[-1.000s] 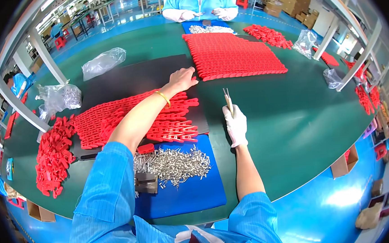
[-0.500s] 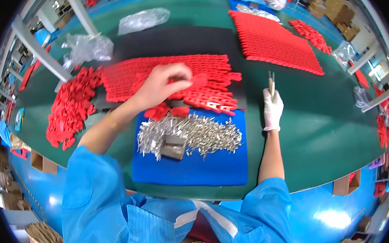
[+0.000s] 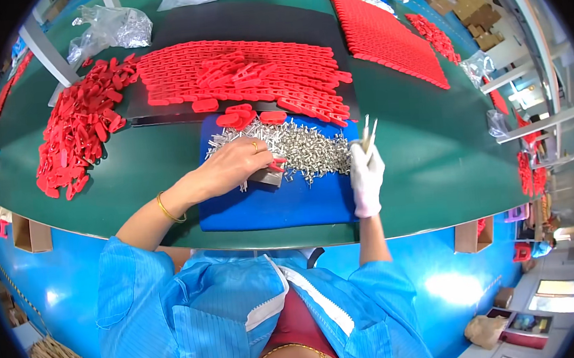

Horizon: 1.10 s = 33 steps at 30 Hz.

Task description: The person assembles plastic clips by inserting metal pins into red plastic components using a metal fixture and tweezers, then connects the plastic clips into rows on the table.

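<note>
Red clips (image 3: 186,69) rowed up, loose red pile (image 3: 83,120) and metal pins (image 3: 315,150) left; left fingers (image 3: 259,158) pinching small red piece (image 3: 277,163), right fingers (image 3: 359,157) closed around tweezers (image 3: 369,133).

A white glove (image 3: 367,190), gold bangle (image 3: 165,213) and dark red top (image 3: 300,326) go with a striped blue smock (image 3: 209,344).

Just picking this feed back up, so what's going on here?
A person's bare left hand holds a small red piece at a metal block on the blue mat; whether they touch is unclear. The gloved right hand holds tweezers, tips apart, by the mat's right edge. Loose metal bits lie on the mat. Beyond are rows of red clips, with a loose red heap to the left.
</note>
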Tool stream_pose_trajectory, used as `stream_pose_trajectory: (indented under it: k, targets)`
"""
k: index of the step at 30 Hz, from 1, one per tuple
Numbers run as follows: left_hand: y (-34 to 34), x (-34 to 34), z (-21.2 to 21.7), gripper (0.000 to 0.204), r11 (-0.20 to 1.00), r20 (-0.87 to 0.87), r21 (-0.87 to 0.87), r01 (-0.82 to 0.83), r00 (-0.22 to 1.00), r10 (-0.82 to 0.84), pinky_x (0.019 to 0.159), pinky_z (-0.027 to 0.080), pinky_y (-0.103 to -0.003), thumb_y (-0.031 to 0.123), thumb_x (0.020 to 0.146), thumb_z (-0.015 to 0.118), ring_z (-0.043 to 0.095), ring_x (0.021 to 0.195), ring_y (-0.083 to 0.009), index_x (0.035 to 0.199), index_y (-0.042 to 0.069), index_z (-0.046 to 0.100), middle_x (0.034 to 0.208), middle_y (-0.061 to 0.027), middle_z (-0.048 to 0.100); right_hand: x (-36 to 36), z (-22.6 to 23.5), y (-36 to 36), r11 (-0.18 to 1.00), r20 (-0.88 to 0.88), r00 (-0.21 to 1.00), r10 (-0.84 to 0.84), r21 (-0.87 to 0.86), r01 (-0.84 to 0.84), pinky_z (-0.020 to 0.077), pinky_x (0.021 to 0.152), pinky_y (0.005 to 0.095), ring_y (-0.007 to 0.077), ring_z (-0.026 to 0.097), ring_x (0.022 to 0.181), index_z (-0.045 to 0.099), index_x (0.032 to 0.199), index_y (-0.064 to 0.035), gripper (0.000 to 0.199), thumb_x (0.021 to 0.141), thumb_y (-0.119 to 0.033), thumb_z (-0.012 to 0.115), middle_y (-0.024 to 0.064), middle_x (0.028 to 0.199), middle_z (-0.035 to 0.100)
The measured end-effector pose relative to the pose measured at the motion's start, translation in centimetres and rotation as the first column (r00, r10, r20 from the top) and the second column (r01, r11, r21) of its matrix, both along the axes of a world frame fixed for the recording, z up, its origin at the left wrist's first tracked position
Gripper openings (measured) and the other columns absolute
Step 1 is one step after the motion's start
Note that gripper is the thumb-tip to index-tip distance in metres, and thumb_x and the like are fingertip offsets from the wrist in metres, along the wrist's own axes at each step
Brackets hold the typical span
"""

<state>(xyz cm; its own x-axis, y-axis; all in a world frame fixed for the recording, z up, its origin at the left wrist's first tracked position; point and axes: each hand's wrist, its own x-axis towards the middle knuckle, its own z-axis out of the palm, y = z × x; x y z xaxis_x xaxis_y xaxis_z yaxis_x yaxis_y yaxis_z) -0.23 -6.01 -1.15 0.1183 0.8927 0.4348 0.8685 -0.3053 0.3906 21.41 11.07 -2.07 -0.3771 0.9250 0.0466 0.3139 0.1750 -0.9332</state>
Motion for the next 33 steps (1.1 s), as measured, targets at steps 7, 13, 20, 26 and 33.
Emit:
stream_pose_trajectory:
  k: [7, 13, 20, 26, 33]
  targets:
    - [-0.9, 0.4, -0.9, 0.012, 0.999, -0.142, -0.034, -0.009, 0.990, 0.004, 0.076, 0.044, -0.035, 0.007, 0.077, 0.064, 0.054, 0.081, -0.0246, 0.085, 0.006, 0.055, 0.090, -0.0063, 0.054, 0.2, 0.6, -7.2, 0.989, -0.108, 0.985, 0.135, -0.045, -0.141, 0.0365, 0.058, 0.0210, 0.0084, 0.045, 0.062, 0.065, 0.101, -0.0049, 0.017, 0.087, -0.015, 0.062, -0.0001, 0.075, 0.059]
    - [-1.9, 0.8, -1.4, 0.020, 0.996, -0.140, 0.060, -0.067, 0.987, 0.075, 0.087, 0.043, -0.039, 0.007, 0.074, 0.066, 0.054, 0.096, -0.0252, 0.092, 0.007, 0.056, 0.103, -0.0067, 0.054, -0.4, -2.1, -8.2, 0.976, -0.113, 0.970, 0.217, -0.007, -0.219, 0.0398, 0.057, 0.0222, 0.0101, 0.049, 0.060, 0.065, 0.103, -0.0043, 0.020, 0.086, -0.014, 0.064, 0.0015, 0.077, 0.063]
    - [-2.1, 1.3, -0.3, 0.033, 0.995, -0.183, 0.022, -0.097, 0.978, 0.099, 0.097, 0.039, -0.042, 0.010, 0.071, 0.070, 0.051, 0.109, -0.0260, 0.101, 0.010, 0.057, 0.116, -0.0068, 0.051, -0.6, -2.5, -8.6, 0.964, 0.013, 0.966, 0.260, 0.057, -0.260, 0.0414, 0.059, 0.0227, 0.0105, 0.050, 0.061, 0.064, 0.101, -0.0034, 0.018, 0.085, -0.012, 0.064, 0.0015, 0.078, 0.063]
    - [-1.1, 0.0, 0.4, 0.037, 0.983, -0.257, -0.178, -0.035, 0.966, -0.012, 0.099, 0.037, -0.042, 0.013, 0.072, 0.071, 0.050, 0.110, -0.0269, 0.105, 0.013, 0.056, 0.120, -0.0072, 0.049, -0.1, -2.6, -8.5, 0.959, -0.071, 0.957, 0.280, 0.068, -0.275, 0.0433, 0.059, 0.0236, 0.0118, 0.053, 0.062, 0.064, 0.104, -0.0030, 0.021, 0.086, -0.012, 0.064, 0.0032, 0.081, 0.066]
    - [-1.4, 1.3, 0.8, 0.038, 0.962, -0.279, -0.250, -0.108, 0.960, 0.035, 0.102, 0.036, -0.041, 0.014, 0.074, 0.070, 0.049, 0.110, -0.0276, 0.109, 0.014, 0.056, 0.120, -0.0086, 0.049, 0.6, -2.8, -8.0, 0.946, -0.196, 0.929, 0.314, -0.020, -0.324, 0.0446, 0.060, 0.0240, 0.0125, 0.056, 0.062, 0.064, 0.106, -0.0028, 0.022, 0.087, -0.014, 0.064, 0.0049, 0.083, 0.067]
